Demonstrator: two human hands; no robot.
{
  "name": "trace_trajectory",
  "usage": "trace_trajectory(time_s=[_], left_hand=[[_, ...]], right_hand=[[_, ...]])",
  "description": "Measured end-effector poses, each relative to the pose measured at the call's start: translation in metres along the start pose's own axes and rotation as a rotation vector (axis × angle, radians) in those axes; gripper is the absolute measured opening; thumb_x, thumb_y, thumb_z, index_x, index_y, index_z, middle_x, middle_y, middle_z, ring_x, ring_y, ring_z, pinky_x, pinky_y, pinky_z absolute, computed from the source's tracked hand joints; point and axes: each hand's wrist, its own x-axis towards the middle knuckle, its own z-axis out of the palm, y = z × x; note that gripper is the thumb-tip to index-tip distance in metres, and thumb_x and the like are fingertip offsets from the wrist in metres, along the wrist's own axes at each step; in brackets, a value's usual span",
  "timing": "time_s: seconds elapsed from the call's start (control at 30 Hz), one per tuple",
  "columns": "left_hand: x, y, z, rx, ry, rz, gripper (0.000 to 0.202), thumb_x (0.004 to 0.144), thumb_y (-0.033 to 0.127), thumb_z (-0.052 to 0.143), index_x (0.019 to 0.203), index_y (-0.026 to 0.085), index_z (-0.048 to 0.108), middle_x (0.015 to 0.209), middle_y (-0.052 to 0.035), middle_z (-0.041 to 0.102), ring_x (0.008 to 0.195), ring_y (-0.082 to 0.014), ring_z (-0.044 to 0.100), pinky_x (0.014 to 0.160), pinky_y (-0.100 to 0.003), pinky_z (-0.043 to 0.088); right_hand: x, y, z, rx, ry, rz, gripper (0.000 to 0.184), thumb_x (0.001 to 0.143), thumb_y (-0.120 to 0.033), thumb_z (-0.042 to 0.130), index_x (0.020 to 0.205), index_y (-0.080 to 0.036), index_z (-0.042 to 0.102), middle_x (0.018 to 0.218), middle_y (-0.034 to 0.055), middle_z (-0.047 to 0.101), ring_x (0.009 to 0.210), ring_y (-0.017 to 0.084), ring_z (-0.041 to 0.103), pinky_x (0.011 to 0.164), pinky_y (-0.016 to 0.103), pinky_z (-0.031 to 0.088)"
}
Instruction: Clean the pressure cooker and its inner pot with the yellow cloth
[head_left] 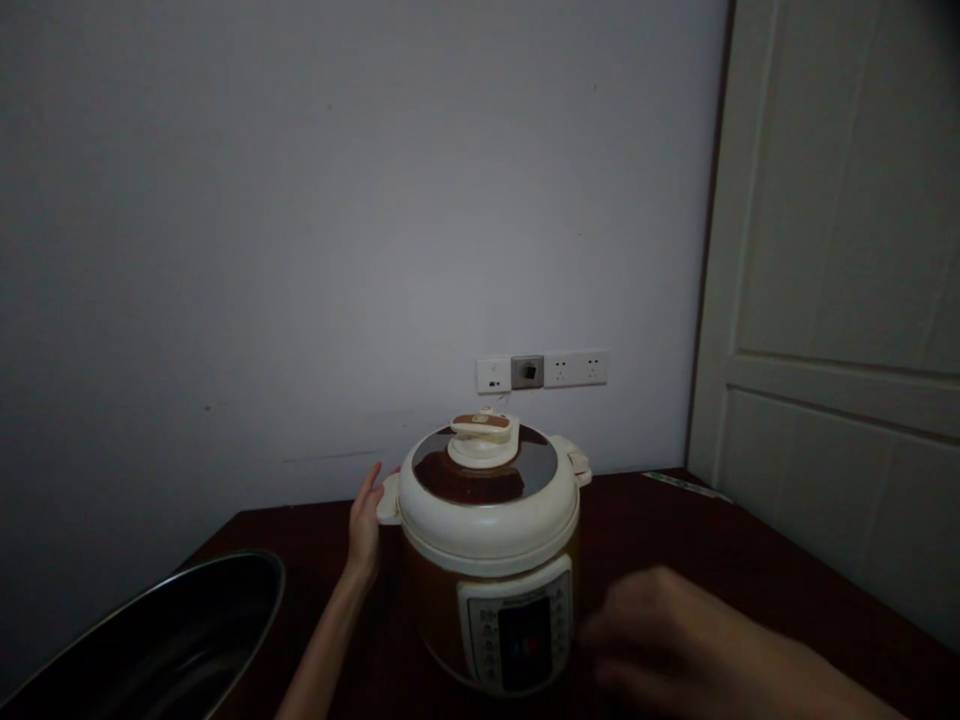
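Observation:
A white and brown electric pressure cooker (487, 535) stands on a dark red-brown table, its lid on top with a handle knob in the middle. A control panel (517, 630) with buttons and a dark display is on its front. Beside the cooker's left side handle is my left hand (365, 525), touching or very near it, fingers stretched upward; part of the hand is hidden behind the handle. My right hand (645, 635) is in front of the cooker's right side, close to the panel. Motion blur smears its fingers, so its grip cannot be made out.
At lower left is a large dark, hollow, bowl-like thing (172, 640) with a shiny rim. Wall sockets and a switch (544, 371) sit behind the cooker. A thin printed strip (686, 486) lies at the table's back right, beside a pale panelled door (840, 300).

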Motion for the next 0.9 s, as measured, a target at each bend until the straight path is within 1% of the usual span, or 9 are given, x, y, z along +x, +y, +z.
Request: trace_trajectory(time_s=[0.1,0.17,0.2,0.27,0.37,0.47,0.53,0.7,0.9], left_hand=[[0.004,-0.003,-0.004,0.019,-0.023,0.018,0.063,0.072,0.025,0.057,0.132,0.008,0.049,0.110,-0.0139,0.068,0.096,-0.0237,0.065,0.079,-0.029,0.051],[0.007,-0.006,-0.007,0.036,-0.048,0.033,0.067,0.068,0.030,0.061,0.130,0.008,0.051,0.109,-0.0142,0.068,0.095,-0.0255,0.065,0.078,-0.031,0.051],[0.008,-0.007,-0.009,0.043,-0.061,0.041,0.069,0.066,0.033,0.063,0.129,0.008,0.052,0.107,-0.0143,0.069,0.094,-0.0262,0.065,0.078,-0.031,0.051],[0.010,-0.008,-0.011,0.050,-0.086,0.052,0.072,0.062,0.037,0.066,0.126,0.008,0.054,0.106,-0.0142,0.069,0.095,-0.0270,0.065,0.079,-0.032,0.051],[0.012,-0.008,-0.013,0.045,-0.112,0.064,0.071,0.061,0.039,0.066,0.124,0.008,0.055,0.106,-0.0141,0.069,0.097,-0.0273,0.064,0.082,-0.034,0.050],[0.012,-0.007,-0.012,0.058,-0.112,0.073,0.069,0.061,0.039,0.065,0.121,0.009,0.057,0.105,-0.0141,0.070,0.097,-0.0279,0.064,0.083,-0.035,0.049],[0.011,-0.005,-0.011,0.062,-0.115,0.079,0.067,0.060,0.040,0.065,0.120,0.009,0.058,0.105,-0.0142,0.070,0.097,-0.0282,0.064,0.084,-0.036,0.049],[0.010,-0.004,-0.010,0.070,-0.119,0.073,0.067,0.059,0.042,0.065,0.117,0.009,0.059,0.105,-0.0143,0.070,0.098,-0.0284,0.064,0.083,-0.035,0.049],[0.018,-0.008,-0.018,0.181,-0.135,0.050,0.070,0.061,0.046,0.065,0.120,0.009,0.057,0.103,-0.0135,0.069,0.095,-0.0275,0.064,0.081,-0.035,0.048]], right_hand=[[0.052,0.000,-0.043,-0.085,0.281,-0.122,0.029,0.093,-0.030,0.043,0.107,-0.019,0.065,0.088,0.0056,0.069,0.076,0.012,0.062,0.070,0.023,0.047],[0.091,0.009,-0.056,-0.211,0.424,-0.149,0.032,0.094,-0.030,0.040,0.111,-0.019,0.064,0.107,0.0094,0.066,0.089,0.016,0.062,0.076,0.027,0.047],[0.109,0.015,-0.059,-0.313,0.430,-0.145,0.033,0.094,-0.032,0.041,0.116,-0.021,0.062,0.117,0.0102,0.062,0.094,0.018,0.061,0.077,0.030,0.047],[0.140,0.024,-0.059,-0.495,0.415,-0.128,0.037,0.092,-0.040,0.045,0.124,-0.028,0.057,0.127,0.0101,0.056,0.096,0.022,0.061,0.072,0.031,0.046],[0.170,0.032,-0.055,-0.625,0.337,-0.109,0.040,0.088,-0.049,0.048,0.122,-0.030,0.059,0.118,0.0099,0.061,0.091,0.022,0.061,0.063,0.027,0.041],[0.183,0.037,-0.056,-0.659,0.283,-0.068,0.040,0.088,-0.051,0.046,0.114,-0.027,0.064,0.094,0.0089,0.068,0.077,0.019,0.061,0.056,0.024,0.033],[0.187,0.039,-0.058,-0.667,0.244,-0.069,0.039,0.089,-0.050,0.045,0.111,-0.024,0.065,0.086,0.0085,0.069,0.069,0.016,0.060,0.054,0.024,0.028],[0.190,0.040,-0.060,-0.731,0.163,-0.121,0.040,0.092,-0.044,0.042,0.109,-0.016,0.065,0.082,0.0110,0.070,0.066,0.016,0.060,0.053,0.026,0.023],[0.189,0.041,-0.062,-0.750,0.142,-0.149,0.039,0.094,-0.041,0.041,0.120,-0.019,0.060,0.080,0.0095,0.071,0.064,0.016,0.061,0.052,0.027,0.022]])
